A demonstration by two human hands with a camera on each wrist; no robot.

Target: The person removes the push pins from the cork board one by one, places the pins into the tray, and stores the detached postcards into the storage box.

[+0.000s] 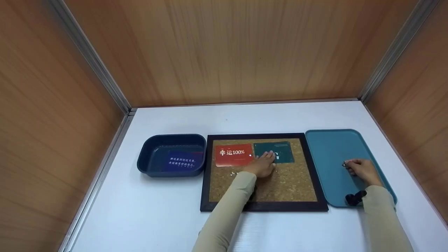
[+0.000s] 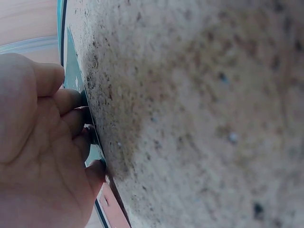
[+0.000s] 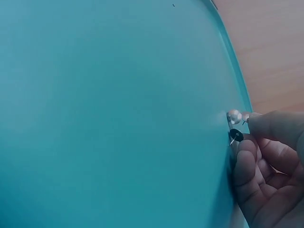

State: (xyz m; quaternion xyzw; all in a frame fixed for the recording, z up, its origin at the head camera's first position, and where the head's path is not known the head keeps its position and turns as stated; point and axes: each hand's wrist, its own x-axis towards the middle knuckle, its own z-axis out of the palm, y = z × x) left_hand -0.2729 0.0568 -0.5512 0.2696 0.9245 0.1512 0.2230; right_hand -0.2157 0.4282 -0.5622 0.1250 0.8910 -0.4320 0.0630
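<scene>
Bare stretches of white desk point(image 1: 157, 206) run nearer to me than the left fingers point(image 1: 267, 156) on my remote feed. Flat beneath those fingers lies a cork board point(image 1: 290, 183) in a dark frame. To their left, just beside the frame, a deep dark-blue bin point(image 1: 155, 154) stands upright. Under the right fingers point(image 1: 355, 163), a shallow teal tray point(image 1: 337, 147) lies flat, close along the frame. I spot a tiny speck point(image 1: 226, 119) beyond the left fingers, near the desk's far edge.
</scene>
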